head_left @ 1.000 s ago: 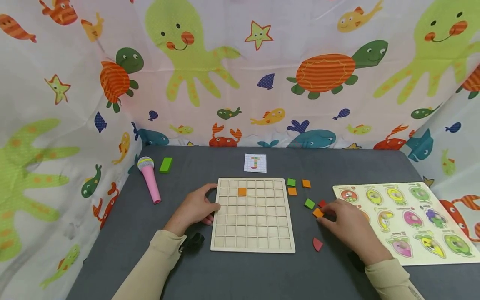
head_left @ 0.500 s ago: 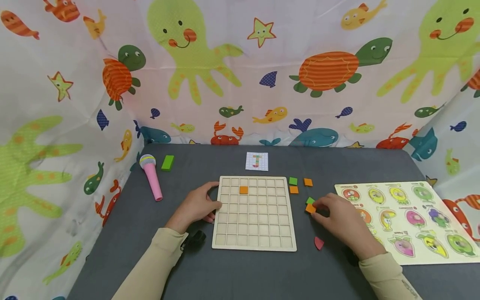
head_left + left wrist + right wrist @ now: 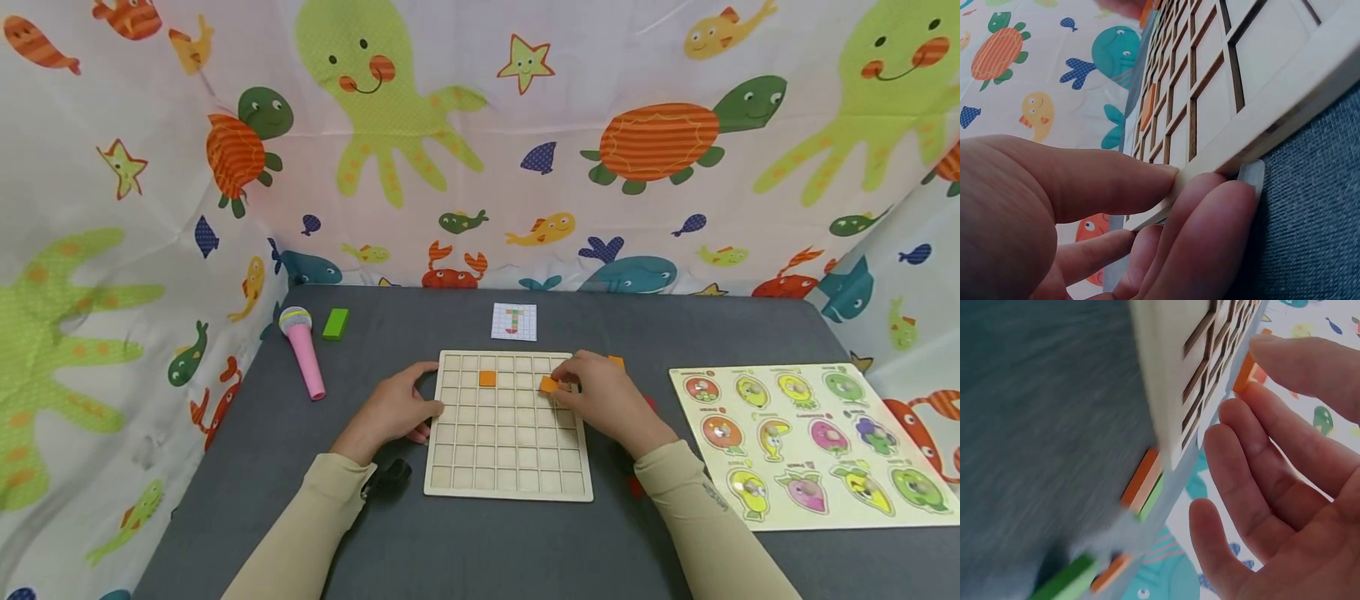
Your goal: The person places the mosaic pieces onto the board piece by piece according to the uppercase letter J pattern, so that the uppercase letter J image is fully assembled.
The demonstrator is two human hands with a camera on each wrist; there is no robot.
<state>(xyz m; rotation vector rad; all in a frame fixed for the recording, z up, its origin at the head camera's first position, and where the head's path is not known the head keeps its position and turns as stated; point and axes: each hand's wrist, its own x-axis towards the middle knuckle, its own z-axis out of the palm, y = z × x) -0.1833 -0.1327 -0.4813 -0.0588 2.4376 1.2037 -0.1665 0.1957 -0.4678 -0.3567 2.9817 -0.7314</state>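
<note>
A pale wooden grid board (image 3: 506,458) lies on the dark table. My left hand (image 3: 384,415) grips its left edge; in the left wrist view the thumb lies over the rim and fingers curl against the side and underneath. Between thumb and forefinger, my right hand (image 3: 611,402) pinches an orange square tile (image 3: 548,384) over the board's upper right cells. In the right wrist view this orange tile (image 3: 1245,372) is seen edge-on, its lower contact with the board unclear. Another orange tile (image 3: 487,378) sits in an upper cell. Behind the board lies a small card (image 3: 514,322) with a coloured J-like figure on a grid.
Loose orange (image 3: 1142,478) and green tiles (image 3: 1066,579) lie right of the board, mostly hidden by my right hand in the head view. A fruit picture board (image 3: 810,450) is farther right. A pink microphone (image 3: 304,358) and a green block (image 3: 335,324) lie left.
My right hand has slid an orange tile from the loose pieces at right, then carried it left over the board. My left hand keeps its grip on the edge.
</note>
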